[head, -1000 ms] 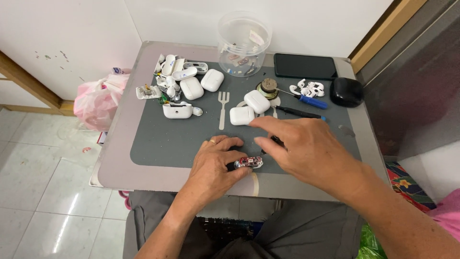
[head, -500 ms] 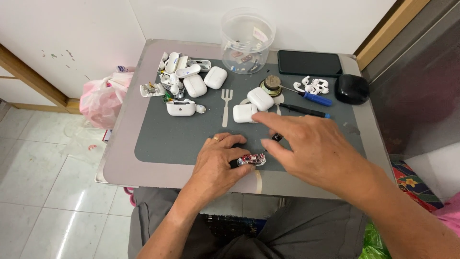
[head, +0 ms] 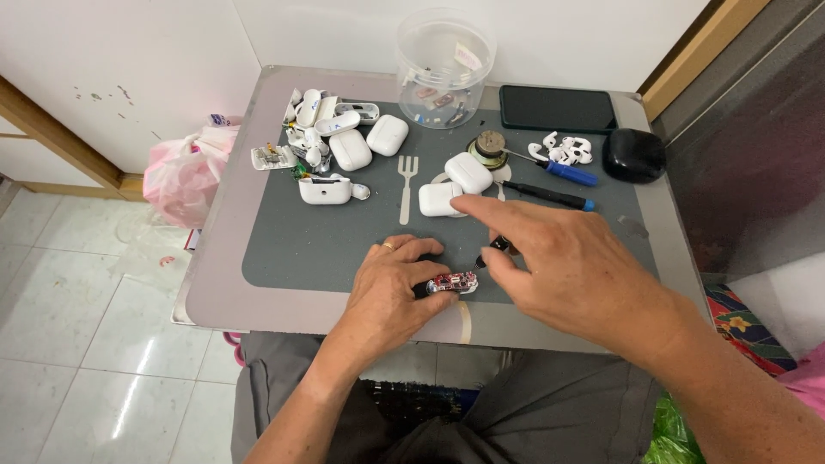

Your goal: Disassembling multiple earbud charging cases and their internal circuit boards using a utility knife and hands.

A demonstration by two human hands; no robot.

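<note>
Carefully now: your left hand (head: 391, 288) has its grip clamped on the small red circuit board (head: 453, 283), pinning it to the grey mat (head: 292, 249) at the near edge of the tabletop (head: 219, 283). Your right hand (head: 571, 266) pinches a thin black tool (head: 496, 249) just right of that grip, tip angled down toward the board. Keep the board pressed flat and work the tip in gently, I judge, so it does not slip. White earbud cases (head: 455, 185) sit just beyond your fingers; keep your wrists clear of them.
</note>
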